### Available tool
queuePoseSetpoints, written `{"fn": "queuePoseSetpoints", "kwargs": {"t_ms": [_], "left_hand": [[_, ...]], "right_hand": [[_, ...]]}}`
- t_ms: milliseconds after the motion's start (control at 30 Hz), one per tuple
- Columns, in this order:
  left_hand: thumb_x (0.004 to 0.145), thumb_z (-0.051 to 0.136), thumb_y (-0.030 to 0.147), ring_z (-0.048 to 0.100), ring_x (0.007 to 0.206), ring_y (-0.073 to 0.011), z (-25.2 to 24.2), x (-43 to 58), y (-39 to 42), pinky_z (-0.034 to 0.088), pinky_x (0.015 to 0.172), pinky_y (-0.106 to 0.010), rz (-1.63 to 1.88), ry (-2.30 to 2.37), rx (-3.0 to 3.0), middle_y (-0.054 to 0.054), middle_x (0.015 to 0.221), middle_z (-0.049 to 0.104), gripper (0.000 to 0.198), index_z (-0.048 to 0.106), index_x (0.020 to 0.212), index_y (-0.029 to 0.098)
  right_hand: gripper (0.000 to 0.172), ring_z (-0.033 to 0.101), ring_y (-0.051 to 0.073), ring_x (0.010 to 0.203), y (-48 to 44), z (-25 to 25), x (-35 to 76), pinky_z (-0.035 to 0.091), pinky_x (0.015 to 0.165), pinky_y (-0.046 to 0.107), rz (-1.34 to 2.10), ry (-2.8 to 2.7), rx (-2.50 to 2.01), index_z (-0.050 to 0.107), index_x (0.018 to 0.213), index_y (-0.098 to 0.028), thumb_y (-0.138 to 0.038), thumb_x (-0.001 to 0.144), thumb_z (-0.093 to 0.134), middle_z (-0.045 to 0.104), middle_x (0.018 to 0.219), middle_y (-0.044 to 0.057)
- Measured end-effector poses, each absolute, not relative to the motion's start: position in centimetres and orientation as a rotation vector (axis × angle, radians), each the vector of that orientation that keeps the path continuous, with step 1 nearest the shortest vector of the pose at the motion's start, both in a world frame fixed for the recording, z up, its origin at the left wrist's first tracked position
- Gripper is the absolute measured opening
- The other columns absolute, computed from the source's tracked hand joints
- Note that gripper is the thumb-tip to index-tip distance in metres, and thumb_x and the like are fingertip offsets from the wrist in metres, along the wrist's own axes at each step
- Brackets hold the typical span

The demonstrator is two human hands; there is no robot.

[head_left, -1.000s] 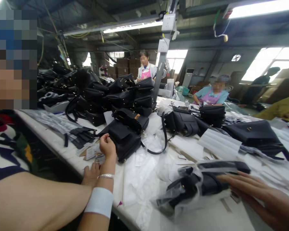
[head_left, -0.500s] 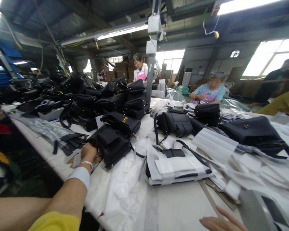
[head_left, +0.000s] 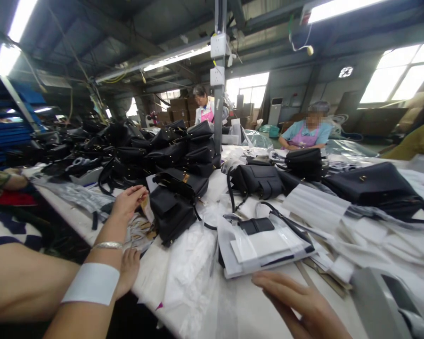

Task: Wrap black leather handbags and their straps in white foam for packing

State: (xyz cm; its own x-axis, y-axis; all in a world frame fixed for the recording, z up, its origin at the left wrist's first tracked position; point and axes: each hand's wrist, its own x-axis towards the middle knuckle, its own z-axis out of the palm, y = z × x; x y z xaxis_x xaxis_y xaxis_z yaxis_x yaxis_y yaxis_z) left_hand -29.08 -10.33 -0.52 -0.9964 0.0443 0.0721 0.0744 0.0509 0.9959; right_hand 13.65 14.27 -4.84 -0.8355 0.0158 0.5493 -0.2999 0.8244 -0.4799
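My left hand (head_left: 127, 201), with a white wristband and a bracelet on its arm, is raised just above the table's left edge. Its fingertips pinch a small tan tag (head_left: 143, 203) right beside a black handbag (head_left: 173, 214) that lies on the white table (head_left: 254, 310). My right hand (head_left: 300, 306) is at the bottom of the view, fingers stretched out flat and holding nothing. It lies just in front of a flat black bag wrapped in white paper and clear plastic (head_left: 265, 242).
A co-worker's bare arm and hand (head_left: 129, 273) rest on the table edge below my left arm. Loose tags (head_left: 141, 231) lie there. A big pile of black handbags (head_left: 144, 146) fills the left back, beside a pole (head_left: 218, 103). Two people work at the far side. White paper sheets (head_left: 318, 205) lie at right.
My left hand has lifted from the table beside the handbag and now pinches a tag. My right hand has slid further into view toward the wrapped bag. The co-worker's arm is back in view.
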Motion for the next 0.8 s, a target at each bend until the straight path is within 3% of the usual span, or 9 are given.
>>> {"fn": "queuePoseSetpoints", "kwargs": {"t_ms": [100,200,300,433,567,800], "left_hand": [[0.075,0.080,0.024,0.066,0.075,-0.0131,3.4,-25.2,-9.4,0.055,0.069,-0.023,-2.178,-2.333,-0.518,-0.002,0.084,0.070,0.026,0.069,0.097,0.014],[0.062,0.089,0.028,0.068,0.078,-0.0155,6.2,-19.8,-7.6,0.055,0.068,-0.022,-2.153,-2.434,-0.913,-0.003,0.087,0.074,0.041,0.073,0.097,0.017],[0.071,0.083,0.037,0.068,0.078,-0.0166,7.2,-14.4,-5.2,0.054,0.069,-0.024,-1.936,-2.510,-1.490,-0.003,0.086,0.074,0.034,0.073,0.098,0.019],[0.078,0.075,0.039,0.068,0.078,-0.0185,6.5,-9.9,-2.3,0.054,0.071,-0.028,-1.849,-2.433,-1.915,-0.004,0.088,0.074,0.029,0.072,0.098,0.019],[0.077,0.075,0.038,0.070,0.078,-0.0203,4.7,-8.6,0.2,0.055,0.070,-0.029,-1.906,-2.416,-2.021,-0.004,0.082,0.074,0.027,0.071,0.096,0.018],[0.075,0.077,0.039,0.068,0.073,-0.0184,2.9,-8.0,3.9,0.054,0.070,-0.029,-1.999,-2.344,-2.038,-0.003,0.078,0.073,0.031,0.071,0.096,0.017]], "right_hand": [[0.031,0.066,0.018,0.112,12.1,-2.3,10.2,0.053,0.098,0.024,0.902,-2.333,0.122,0.069,0.118,-0.029,-0.015,0.095,0.054,0.069,0.122,0.004],[0.037,0.058,0.020,0.124,10.7,-0.3,6.9,0.046,0.107,0.033,1.015,-2.217,0.105,0.062,0.129,-0.027,-0.020,0.093,0.060,0.061,0.134,0.006],[0.051,0.052,0.023,0.130,10.1,0.4,4.8,0.039,0.113,0.039,1.140,-2.106,0.083,0.055,0.137,-0.027,-0.026,0.087,0.069,0.058,0.139,0.006],[0.046,0.067,0.023,0.109,10.1,-0.4,5.0,0.047,0.103,0.042,1.556,-1.940,-0.058,0.062,0.128,-0.024,-0.032,0.083,0.073,0.073,0.112,0.006],[0.033,0.071,0.022,0.083,10.7,-1.5,7.5,0.053,0.088,0.039,1.860,-1.736,-0.280,0.072,0.101,-0.016,-0.041,0.079,0.076,0.075,0.083,0.006],[0.032,0.066,0.017,0.079,12.4,-3.8,11.8,0.049,0.084,0.031,2.056,-1.774,-0.400,0.075,0.092,-0.014,-0.043,0.077,0.078,0.073,0.082,0.004]]}}
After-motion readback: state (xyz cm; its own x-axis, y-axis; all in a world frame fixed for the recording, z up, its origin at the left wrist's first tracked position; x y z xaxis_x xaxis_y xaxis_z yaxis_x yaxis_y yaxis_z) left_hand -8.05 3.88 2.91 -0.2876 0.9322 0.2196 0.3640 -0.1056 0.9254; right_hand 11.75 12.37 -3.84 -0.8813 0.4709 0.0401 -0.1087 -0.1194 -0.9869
